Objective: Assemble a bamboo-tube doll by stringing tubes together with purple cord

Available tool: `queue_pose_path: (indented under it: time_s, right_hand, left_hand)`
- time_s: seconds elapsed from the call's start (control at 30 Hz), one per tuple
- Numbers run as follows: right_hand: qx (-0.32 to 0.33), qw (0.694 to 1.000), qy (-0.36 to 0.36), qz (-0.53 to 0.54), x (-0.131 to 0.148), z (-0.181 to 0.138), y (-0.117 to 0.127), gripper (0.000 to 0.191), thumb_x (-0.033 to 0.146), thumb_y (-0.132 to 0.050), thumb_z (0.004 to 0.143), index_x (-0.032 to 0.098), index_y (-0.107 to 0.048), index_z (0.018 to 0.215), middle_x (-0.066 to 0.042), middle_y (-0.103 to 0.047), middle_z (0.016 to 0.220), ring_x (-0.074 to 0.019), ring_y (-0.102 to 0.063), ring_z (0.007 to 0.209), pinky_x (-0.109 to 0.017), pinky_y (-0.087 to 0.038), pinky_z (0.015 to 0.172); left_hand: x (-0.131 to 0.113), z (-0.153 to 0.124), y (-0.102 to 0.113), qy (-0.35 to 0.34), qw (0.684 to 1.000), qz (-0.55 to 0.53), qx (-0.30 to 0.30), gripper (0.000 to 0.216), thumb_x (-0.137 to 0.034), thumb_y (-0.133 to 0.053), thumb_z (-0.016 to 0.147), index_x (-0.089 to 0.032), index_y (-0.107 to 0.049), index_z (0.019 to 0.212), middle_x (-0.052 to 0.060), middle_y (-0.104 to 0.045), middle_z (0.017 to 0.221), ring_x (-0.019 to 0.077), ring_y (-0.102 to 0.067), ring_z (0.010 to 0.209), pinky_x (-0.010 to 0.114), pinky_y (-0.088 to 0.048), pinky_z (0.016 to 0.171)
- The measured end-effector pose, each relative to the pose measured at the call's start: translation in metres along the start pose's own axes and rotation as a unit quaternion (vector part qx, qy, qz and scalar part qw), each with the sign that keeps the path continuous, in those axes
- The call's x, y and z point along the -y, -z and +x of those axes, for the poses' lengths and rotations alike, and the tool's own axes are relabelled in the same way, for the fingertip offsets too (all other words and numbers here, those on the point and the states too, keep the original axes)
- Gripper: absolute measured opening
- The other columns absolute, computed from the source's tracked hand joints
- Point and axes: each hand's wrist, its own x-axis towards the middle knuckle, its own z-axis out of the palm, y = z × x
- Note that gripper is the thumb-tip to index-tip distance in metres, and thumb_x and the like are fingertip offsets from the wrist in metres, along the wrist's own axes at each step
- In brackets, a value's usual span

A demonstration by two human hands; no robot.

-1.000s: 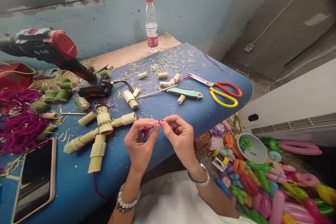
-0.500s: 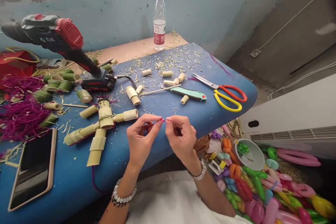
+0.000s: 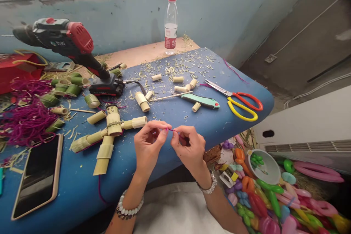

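Note:
Between my two hands a short stretch of purple string [image 3: 170, 129] runs from pinch to pinch. My left hand [image 3: 149, 146] is closed, thumb and forefinger pressed on one side of it; my right hand [image 3: 190, 146] pinches the other side. Both are over the near edge of the blue table. Left of them lies a jointed bamboo figure [image 3: 113, 122] of cut tubes, with a purple string [image 3: 101, 192] hanging from its lower tube. Beyond my hands are a short bamboo tube [image 3: 196, 107], a green-handled folding saw [image 3: 201, 100] and scissors [image 3: 244, 105] with red and yellow handles.
A cordless drill [image 3: 79, 51] stands at the left behind green bamboo pieces [image 3: 72, 90] and a purple string heap [image 3: 30, 124]. A phone [image 3: 38, 177] lies near left. A water bottle [image 3: 171, 25] stands at the back. Balloons [image 3: 256, 204] cover the floor at right.
The view has shifted slightly, so the table's things appear a little lower and further right. My fingertips have drawn slightly apart, showing a bit more string between them.

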Motion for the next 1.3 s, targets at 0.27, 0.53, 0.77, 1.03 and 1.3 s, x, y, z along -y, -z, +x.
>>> queue_pose_path:
  time_s: [0.27, 0.53, 0.77, 1.03, 1.3]
  right_hand:
    - [-0.008, 1.0, -0.015, 0.016, 0.002, -0.002, 0.001, 0.002, 0.022, -0.062, 0.096, 0.023, -0.063, 0.095, 0.008, -0.053, 0.057, -0.0063, -0.041, 0.042, -0.018, -0.038, 0.043]
    - [0.05, 0.996, 0.063, 0.033, -0.014, 0.009, 0.016, 0.008, 0.02, -0.07, 0.094, 0.025, -0.075, 0.092, 0.005, -0.064, 0.059, -0.0063, -0.045, 0.043, -0.02, -0.04, 0.048]
    - [0.104, 0.989, 0.039, 0.096, -0.028, 0.017, 0.028, 0.01, 0.021, -0.069, 0.094, 0.026, -0.078, 0.093, 0.005, -0.066, 0.063, -0.007, -0.044, 0.045, -0.02, -0.039, 0.048]
    - [0.193, 0.97, -0.074, 0.131, -0.026, 0.025, 0.042, 0.023, 0.039, -0.069, 0.099, 0.019, -0.078, 0.104, 0.006, -0.044, 0.057, -0.008, -0.035, 0.049, -0.022, -0.029, 0.045]
    - [0.216, 0.965, -0.051, 0.137, -0.031, 0.031, 0.051, 0.018, 0.033, -0.07, 0.098, 0.017, -0.076, 0.091, 0.006, -0.046, 0.055, -0.0074, -0.033, 0.048, -0.022, -0.028, 0.045]
  left_hand:
    - [-0.003, 0.002, -0.002, 0.038, 0.998, 0.054, -0.009, 0.014, -0.034, -0.077, 0.086, -0.02, -0.075, 0.084, 0.001, -0.071, 0.074, 0.0108, -0.056, 0.061, 0.021, -0.043, 0.054]
    - [-0.005, 0.002, -0.004, 0.04, 0.994, 0.099, 0.021, 0.007, -0.023, -0.073, 0.081, -0.021, -0.08, 0.08, 0.0, -0.069, 0.071, 0.0078, -0.041, 0.055, 0.021, -0.032, 0.049]
    - [-0.004, 0.003, -0.004, 0.048, 0.993, 0.092, 0.055, 0.008, -0.028, -0.077, 0.083, -0.02, -0.077, 0.081, 0.0, -0.07, 0.073, 0.0077, -0.039, 0.055, 0.021, -0.03, 0.048]
    - [-0.003, 0.0, -0.002, 0.059, 0.991, 0.072, 0.091, 0.02, -0.029, -0.079, 0.086, -0.022, -0.061, 0.091, -0.002, -0.074, 0.083, 0.0067, -0.037, 0.057, 0.02, -0.034, 0.054]
    - [-0.003, 0.001, 0.001, 0.052, 0.985, 0.093, 0.135, 0.02, -0.029, -0.076, 0.089, -0.023, -0.067, 0.105, 0.0, -0.076, 0.09, 0.0088, -0.044, 0.062, 0.022, -0.039, 0.059]
